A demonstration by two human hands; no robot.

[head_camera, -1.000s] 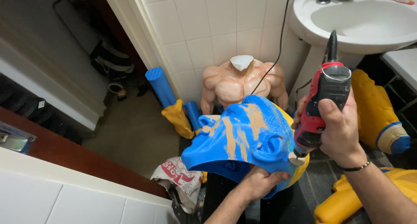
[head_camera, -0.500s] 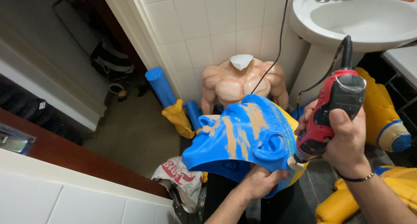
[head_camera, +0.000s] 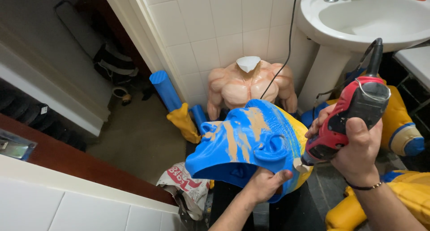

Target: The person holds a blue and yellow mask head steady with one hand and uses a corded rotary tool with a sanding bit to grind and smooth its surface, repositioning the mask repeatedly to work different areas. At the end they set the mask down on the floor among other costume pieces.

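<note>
Over the last second the right hand, still clenched around the red tool, has tilted it flatter against the right edge of the blue mask, which the left hand keeps gripping from below, so the sanding continues.

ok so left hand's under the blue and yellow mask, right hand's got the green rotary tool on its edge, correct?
Not quite: the rotary tool in the right hand is red and grey, not green, as the head view shows. The left hand does support the blue and yellow mask from below.
</note>
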